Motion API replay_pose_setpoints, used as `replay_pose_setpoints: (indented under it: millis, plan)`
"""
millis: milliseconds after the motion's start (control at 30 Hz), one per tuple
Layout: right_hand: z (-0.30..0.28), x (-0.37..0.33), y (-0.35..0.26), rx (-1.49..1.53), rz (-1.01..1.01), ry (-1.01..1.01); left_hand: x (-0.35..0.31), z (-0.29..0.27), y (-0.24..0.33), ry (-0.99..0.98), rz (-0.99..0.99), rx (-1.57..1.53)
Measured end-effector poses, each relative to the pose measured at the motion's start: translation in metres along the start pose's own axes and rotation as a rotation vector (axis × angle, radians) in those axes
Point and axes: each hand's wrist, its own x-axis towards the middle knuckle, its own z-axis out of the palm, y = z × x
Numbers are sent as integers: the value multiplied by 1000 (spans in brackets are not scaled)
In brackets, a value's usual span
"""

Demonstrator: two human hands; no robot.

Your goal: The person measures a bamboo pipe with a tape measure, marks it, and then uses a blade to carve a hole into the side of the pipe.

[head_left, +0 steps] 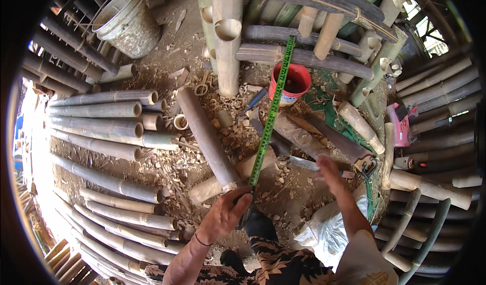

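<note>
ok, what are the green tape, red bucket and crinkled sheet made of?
Green tape: perhaps coated metal, printed green; it spans nearly straight. Red bucket: likely plastic, smooth, evenly coloured. Crinkled sheet: apparently thin plastic, glossy, with bright highlights along its folds.

Bamboo poles [101,124] lie left of the tape measure [262,147], with a plastic sheet [326,234] to its right.

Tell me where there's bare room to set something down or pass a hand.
The barest ground is dirt with a few scraps, between the off-white bucket and upright bamboo post. A hand could probably pass between the green tape measure and right hand. Crowded: around the red bucket, among shavings, and at left, among bamboo poles.
</note>
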Motion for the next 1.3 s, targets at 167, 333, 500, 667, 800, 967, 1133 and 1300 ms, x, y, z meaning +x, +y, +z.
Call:
replay_pose_setpoints:
  millis: [167, 333, 500, 667, 800, 967, 1133, 1300]
  plan:
    - [5, -47, 58, -102, -30, -7, -21, 5, -7, 14, 281, 65]
    - [46, -82, 31, 46, -96, -170, -56, 42, -73, 102, 122, 116]
    - [100, -47, 1, 16, -364, -128, -107, 72, -142, 251, -89, -1]
    - [141, 44, -33, -808, -660, 215, -120, 83, -185, 580, -241, -194]
    - [117, 51, -61, -1087, -259, 11, -144, 70, -206, 542, -248, 152]
    - [4, 47, -33, -1543, 190, -77, -172, 75, -294, 200, -295, 330]
    - [-108, 56, 88, -1598, 98, 232, -122, 74, -274, 51, -374, 652]
    - [-163, 32, 80, -1328, -439, 89, -83, 43, -249, 383, -151, 593]
